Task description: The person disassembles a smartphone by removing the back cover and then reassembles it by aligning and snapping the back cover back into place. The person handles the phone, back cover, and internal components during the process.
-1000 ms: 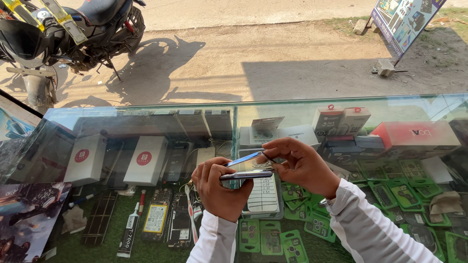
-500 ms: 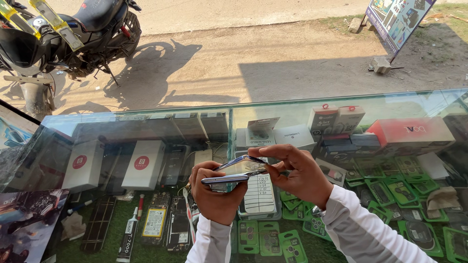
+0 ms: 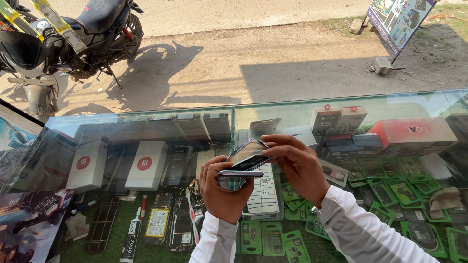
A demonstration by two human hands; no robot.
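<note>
My left hand [image 3: 223, 189] grips a slim phone [image 3: 240, 173] by its edge, held flat above a glass display counter [image 3: 161, 117]. My right hand [image 3: 298, 164] pinches a thin clear sheet or cover [image 3: 247, 152], lifted at an angle off the phone's top face. Both hands meet over the middle of the counter. White sleeves cover both forearms.
Under the glass lie white boxes [image 3: 146, 164], phone parts, tools, green packaged items [image 3: 390, 185] and a red box [image 3: 414, 132]. A motorcycle [image 3: 63, 44] stands at the upper left on the sandy road. A sign board [image 3: 397, 19] leans at the upper right.
The clear sheet, first held flat just above the phone, is now tilted up at one end by my right hand. My view has shifted slightly.
</note>
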